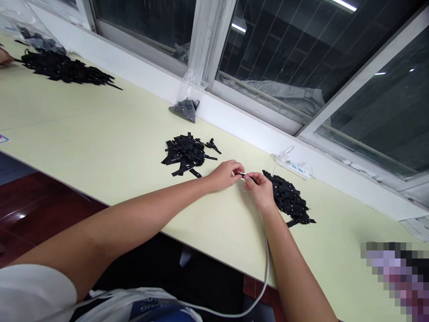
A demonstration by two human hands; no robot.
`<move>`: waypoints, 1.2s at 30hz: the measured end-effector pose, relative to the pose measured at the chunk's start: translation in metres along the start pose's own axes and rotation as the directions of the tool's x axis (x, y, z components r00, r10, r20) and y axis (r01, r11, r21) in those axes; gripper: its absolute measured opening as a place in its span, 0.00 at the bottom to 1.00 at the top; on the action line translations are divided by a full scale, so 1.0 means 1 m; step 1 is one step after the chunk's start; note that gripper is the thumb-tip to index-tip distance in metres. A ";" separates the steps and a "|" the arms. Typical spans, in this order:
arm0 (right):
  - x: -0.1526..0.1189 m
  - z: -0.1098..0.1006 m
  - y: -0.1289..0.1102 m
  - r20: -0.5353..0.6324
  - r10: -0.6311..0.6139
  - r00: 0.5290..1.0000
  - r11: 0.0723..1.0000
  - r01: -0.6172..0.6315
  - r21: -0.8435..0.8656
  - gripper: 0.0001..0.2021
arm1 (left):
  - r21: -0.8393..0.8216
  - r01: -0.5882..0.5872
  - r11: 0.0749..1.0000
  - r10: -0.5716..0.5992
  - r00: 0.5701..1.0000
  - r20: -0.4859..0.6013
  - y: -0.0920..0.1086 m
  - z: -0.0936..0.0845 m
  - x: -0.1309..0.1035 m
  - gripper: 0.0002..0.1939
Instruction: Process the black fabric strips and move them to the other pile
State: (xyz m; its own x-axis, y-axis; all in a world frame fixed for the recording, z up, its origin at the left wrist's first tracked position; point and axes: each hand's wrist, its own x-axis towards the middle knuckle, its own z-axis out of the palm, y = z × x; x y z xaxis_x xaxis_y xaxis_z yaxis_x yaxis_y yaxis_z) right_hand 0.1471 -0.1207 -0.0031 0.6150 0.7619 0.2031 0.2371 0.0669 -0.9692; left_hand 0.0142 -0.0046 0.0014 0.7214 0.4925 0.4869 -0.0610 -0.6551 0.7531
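Observation:
Over the pale yellow table, my left hand [225, 174] and my right hand [260, 189] meet with fingertips pinched on one short black strap [241, 175]. Only the middle of the strap shows; its ends are covered by my fingers. To the left of my left hand lies a loose heap of black straps [186, 152] with small shiny spots on some. A second, denser heap of black straps [290, 199] is right beside and partly behind my right hand.
A clear plastic bag [186, 105] with dark pieces leans by the wall. Behind the right heap stands a power strip [295, 169]; a white cable [267, 264] hangs over the table edge. Far left are another black heap [67, 67] and another person's hand [5, 57].

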 end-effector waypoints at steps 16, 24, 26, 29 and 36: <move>-0.009 0.005 -0.007 -0.022 -0.199 0.980 0.918 0.178 -0.354 0.12 | 0.213 -0.073 0.974 0.047 0.991 0.124 0.015 -0.005 -0.005 0.15; -0.016 0.008 -0.016 0.060 -0.266 0.962 0.836 0.261 -0.482 0.09 | 0.141 0.098 0.985 -0.104 0.994 0.036 0.020 -0.006 -0.006 0.10; -0.017 0.009 -0.017 0.071 -0.284 0.956 0.827 0.282 -0.486 0.09 | 0.090 0.114 0.989 -0.117 0.993 0.022 0.019 -0.005 -0.005 0.09; -0.018 0.010 -0.017 0.080 -0.303 0.949 0.822 0.303 -0.482 0.09 | 0.043 0.113 0.993 -0.114 0.993 0.013 0.014 -0.003 -0.003 0.07; -0.019 0.014 -0.014 0.045 -0.257 0.965 0.835 0.245 -0.493 0.09 | 0.025 0.115 0.993 -0.114 0.993 -0.008 0.007 -0.001 0.001 0.06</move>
State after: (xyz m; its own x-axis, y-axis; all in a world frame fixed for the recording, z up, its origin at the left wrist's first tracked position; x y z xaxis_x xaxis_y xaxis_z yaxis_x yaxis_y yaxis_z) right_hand 0.1216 -0.1270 0.0050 0.4993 0.7472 0.4385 0.7191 -0.0751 -0.6908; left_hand 0.0137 -0.0078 0.0074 0.7183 0.5686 0.4009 0.0395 -0.6087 0.7924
